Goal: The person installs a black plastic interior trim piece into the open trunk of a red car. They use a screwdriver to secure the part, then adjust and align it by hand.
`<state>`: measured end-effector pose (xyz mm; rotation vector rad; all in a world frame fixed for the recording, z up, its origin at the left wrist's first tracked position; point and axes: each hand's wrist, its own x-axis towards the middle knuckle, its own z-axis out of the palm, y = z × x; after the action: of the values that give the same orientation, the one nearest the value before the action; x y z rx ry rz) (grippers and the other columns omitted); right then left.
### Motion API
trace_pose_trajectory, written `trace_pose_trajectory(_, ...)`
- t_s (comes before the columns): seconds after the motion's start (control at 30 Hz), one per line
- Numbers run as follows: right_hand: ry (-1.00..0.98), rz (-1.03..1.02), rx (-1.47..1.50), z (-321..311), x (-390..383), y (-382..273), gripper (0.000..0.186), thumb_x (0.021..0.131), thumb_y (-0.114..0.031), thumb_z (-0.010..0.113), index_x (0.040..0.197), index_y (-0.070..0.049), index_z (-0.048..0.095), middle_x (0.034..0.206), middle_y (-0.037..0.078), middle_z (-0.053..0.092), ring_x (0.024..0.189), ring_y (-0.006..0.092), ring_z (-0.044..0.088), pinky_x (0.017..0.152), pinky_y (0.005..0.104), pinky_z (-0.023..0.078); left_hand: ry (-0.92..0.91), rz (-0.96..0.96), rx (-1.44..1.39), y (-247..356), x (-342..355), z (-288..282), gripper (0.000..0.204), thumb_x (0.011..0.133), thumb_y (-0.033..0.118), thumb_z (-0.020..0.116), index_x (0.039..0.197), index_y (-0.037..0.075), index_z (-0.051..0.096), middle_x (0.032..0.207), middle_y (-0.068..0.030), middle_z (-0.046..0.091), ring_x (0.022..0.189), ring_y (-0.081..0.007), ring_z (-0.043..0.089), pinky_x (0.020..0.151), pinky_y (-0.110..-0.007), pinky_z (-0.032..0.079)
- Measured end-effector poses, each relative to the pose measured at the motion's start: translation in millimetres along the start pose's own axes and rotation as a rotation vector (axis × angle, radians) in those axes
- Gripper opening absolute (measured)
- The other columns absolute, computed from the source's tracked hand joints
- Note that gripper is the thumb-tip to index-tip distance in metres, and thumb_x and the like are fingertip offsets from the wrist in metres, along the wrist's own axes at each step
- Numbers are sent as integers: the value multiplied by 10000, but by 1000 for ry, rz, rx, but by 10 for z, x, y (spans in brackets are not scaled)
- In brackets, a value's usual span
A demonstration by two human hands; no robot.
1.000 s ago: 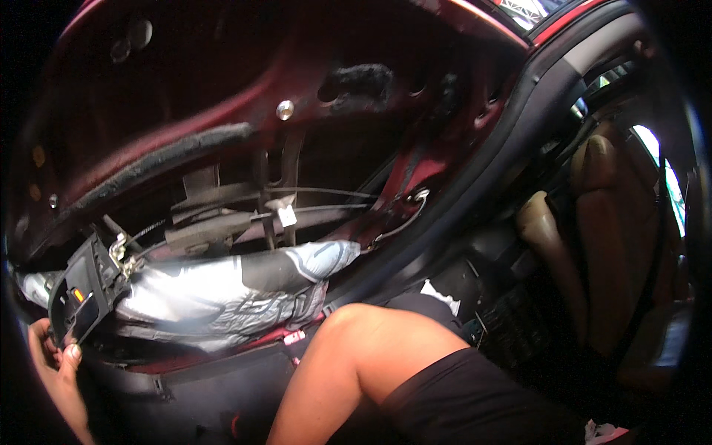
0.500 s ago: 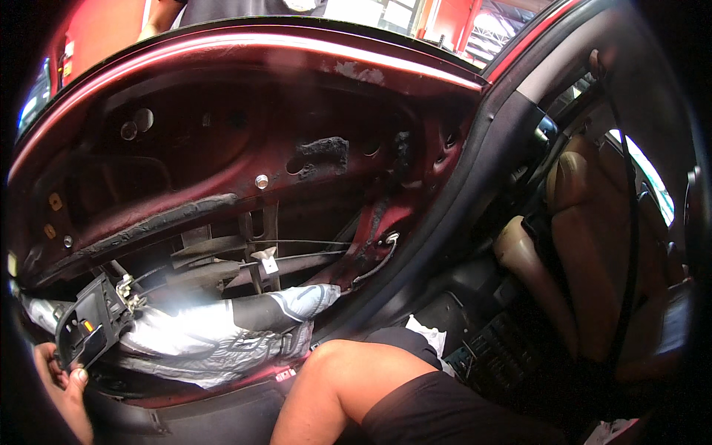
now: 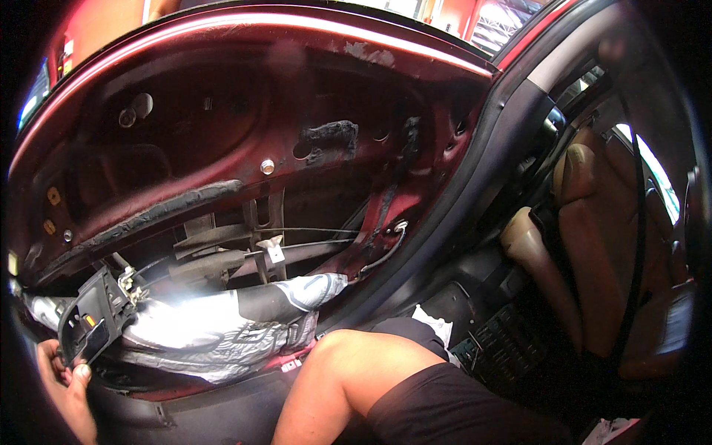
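At the lower left, my left hand point(image 3: 68, 393) is closed on the lower edge of a black plastic inner door handle point(image 3: 107, 320), thumb in front, fingers partly behind it. A small orange mark shows in the handle's recess. A metal bracket point(image 3: 130, 285) with a cable sits at its upper right side. The handle lies in front of a stripped dark red car door point(image 3: 222, 133). Below the door's opening, a silvery-white sheet point(image 3: 178, 326) hangs crumpled, bright with glare beside the handle. My right hand is out of view.
Inside the door are a metal rail point(image 3: 272, 211) and a white clip point(image 3: 273, 249). My bent knee point(image 3: 337, 356) is near the sill. Brown seats point(image 3: 593, 222) stand at the right, with pedals and dark trim below. Another person's arm point(image 3: 165, 7) shows beyond the door.
The view has shifted slightly, so the door's upper part appears higher and farther right. My left hand keeps its hold on the door handle. Less of the other person shows at the top.
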<state>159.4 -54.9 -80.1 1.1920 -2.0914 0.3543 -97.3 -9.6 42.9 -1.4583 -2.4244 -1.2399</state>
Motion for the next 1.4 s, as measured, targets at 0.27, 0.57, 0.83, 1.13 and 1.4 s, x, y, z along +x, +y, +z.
trace_pose_trajectory(0.27,-18,16,0,-51,-17,-1,711,912,-537,623,1505,-176,472,1589,153,399,1460,463,344,1003,666,418,-6,-25,-3,89,13,2,469,804,-75,659,1242,41,539,914,-2,532,824,-102,460,766,-242,410)
trace_pose_trajectory(0.57,-70,62,-56,-133,61,-24,637,974,-488,557,1517,-168,462,1604,125,389,1464,406,363,1050,629,399,-36,32,43,65,16,-41,447,809,-38,676,1229,37,543,921,5,532,823,-93,452,759,-238,400)
trace_pose_trajectory(0.83,-192,-56,-137,166,139,-47,510,954,-355,510,1400,-114,569,1529,144,475,1411,381,429,1137,599,328,11,-63,-163,569,-162,-233,547,783,87,814,1276,21,586,1201,-138,626,1008,-216,673,928,-366,538)
trace_pose_trajectory(1.13,-24,259,-280,-968,311,772,559,882,-370,533,1371,-102,579,1421,145,537,1339,348,474,1074,604,387,59,-45,-248,641,-59,-100,508,699,65,898,1137,-12,654,878,5,617,762,-67,515,720,-241,484)
trace_pose_trajectory(1.4,60,822,-1026,-2185,-94,1516,669,860,-248,635,1465,-20,461,1444,209,480,1298,376,481,1058,546,387,208,35,-312,740,-165,-231,513,706,-43,730,1204,-8,615,961,16,537,799,-61,441,731,-203,400)
